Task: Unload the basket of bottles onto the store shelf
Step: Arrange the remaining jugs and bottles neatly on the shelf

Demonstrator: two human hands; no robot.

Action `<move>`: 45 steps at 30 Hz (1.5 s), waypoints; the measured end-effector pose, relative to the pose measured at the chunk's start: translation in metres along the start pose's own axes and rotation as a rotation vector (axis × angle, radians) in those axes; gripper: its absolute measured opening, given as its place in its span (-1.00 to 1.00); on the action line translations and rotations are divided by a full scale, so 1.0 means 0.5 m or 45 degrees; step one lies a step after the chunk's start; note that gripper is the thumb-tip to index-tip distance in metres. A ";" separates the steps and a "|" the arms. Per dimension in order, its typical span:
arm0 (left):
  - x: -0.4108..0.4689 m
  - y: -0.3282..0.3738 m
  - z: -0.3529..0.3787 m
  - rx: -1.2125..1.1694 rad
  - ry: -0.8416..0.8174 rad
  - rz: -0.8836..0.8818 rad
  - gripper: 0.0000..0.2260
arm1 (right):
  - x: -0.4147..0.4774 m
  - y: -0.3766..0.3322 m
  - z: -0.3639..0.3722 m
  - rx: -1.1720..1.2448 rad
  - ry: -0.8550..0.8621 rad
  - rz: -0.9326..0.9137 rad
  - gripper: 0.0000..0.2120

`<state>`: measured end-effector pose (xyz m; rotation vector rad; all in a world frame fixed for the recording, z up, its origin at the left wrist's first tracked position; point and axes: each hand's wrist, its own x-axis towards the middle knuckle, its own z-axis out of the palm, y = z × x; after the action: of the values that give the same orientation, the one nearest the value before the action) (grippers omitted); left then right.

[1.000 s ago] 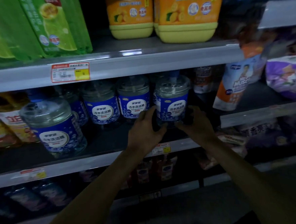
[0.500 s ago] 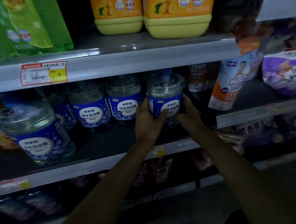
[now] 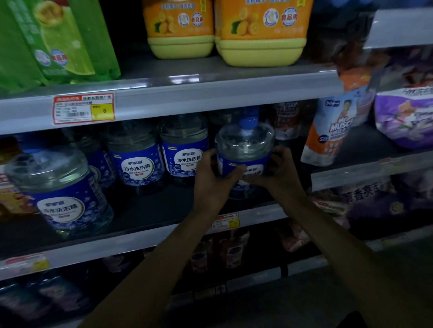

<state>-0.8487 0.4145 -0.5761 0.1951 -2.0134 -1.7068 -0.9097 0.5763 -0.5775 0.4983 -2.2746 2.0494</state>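
2 hands, left hand (image 3: 212, 180) and right hand (image 3: 280, 171), clamp fingers on the clear blue-labelled plastic bottle (image 3: 245, 146) over the grey metal shelf (image 3: 147, 211); released tilted, it could topple onto neighbouring bottles (image 3: 185, 150).

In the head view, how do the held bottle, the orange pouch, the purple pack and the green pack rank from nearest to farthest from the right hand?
1. The held bottle: gripped by the right hand, centre.
2. The orange pouch: just to the right.
3. The purple pack: far right.
4. The green pack: upper left, one level up.
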 end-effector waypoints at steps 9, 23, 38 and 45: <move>-0.038 0.010 -0.037 0.069 -0.084 0.072 -0.46 | -0.025 -0.017 -0.019 -0.055 -0.132 -0.072 -0.21; -0.081 0.069 -0.032 0.146 -0.295 0.208 -0.53 | -0.082 -0.018 -0.049 -0.028 -0.012 -0.112 -0.03; -0.034 0.056 0.015 0.142 -0.441 0.134 -0.65 | -0.112 -0.025 -0.107 0.028 0.151 -0.086 -0.08; 0.045 -0.012 0.097 0.430 0.025 -0.067 -0.66 | -0.120 -0.022 -0.106 -0.103 0.173 -0.119 -0.04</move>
<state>-0.8912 0.4468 -0.5805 0.3794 -2.2887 -1.3769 -0.8599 0.6396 -0.5748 0.4374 -2.2023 1.8792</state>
